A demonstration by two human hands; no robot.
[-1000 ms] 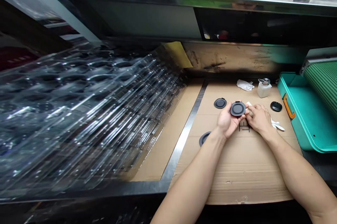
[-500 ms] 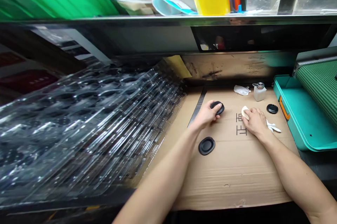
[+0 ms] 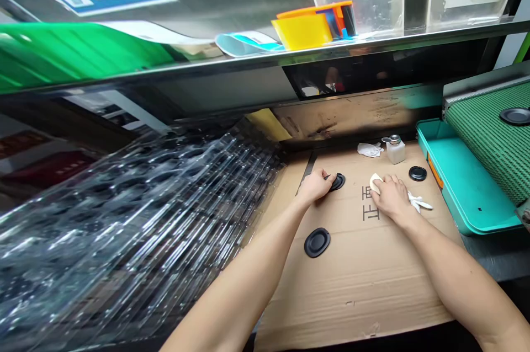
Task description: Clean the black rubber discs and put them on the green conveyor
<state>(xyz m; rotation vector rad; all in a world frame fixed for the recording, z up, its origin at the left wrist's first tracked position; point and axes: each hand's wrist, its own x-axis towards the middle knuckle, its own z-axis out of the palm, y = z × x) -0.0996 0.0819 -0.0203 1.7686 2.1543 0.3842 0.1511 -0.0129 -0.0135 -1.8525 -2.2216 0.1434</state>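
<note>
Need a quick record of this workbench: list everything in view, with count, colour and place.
Black round discs: 4, black, three on the cardboard, one on the green belt.
Cardboard sheet: 1, brown, on the bench, printed with black characters.
Clear plastic trays: stack, count unclear, transparent, left of the cardboard.
Pump bottle: 1, white, metal top, at the cardboard's back.
White cloths: 2, white, on the cardboard, one at the back, one by the right hand.
Teal tray: 1, teal, orange handle, right of the cardboard.
Green belt: 1, green, far right.
Yellow container: 1, yellow, on the shelf.
Left hand: 1, touching a disc.
Right hand: 1, on a white cloth pad.
</note>
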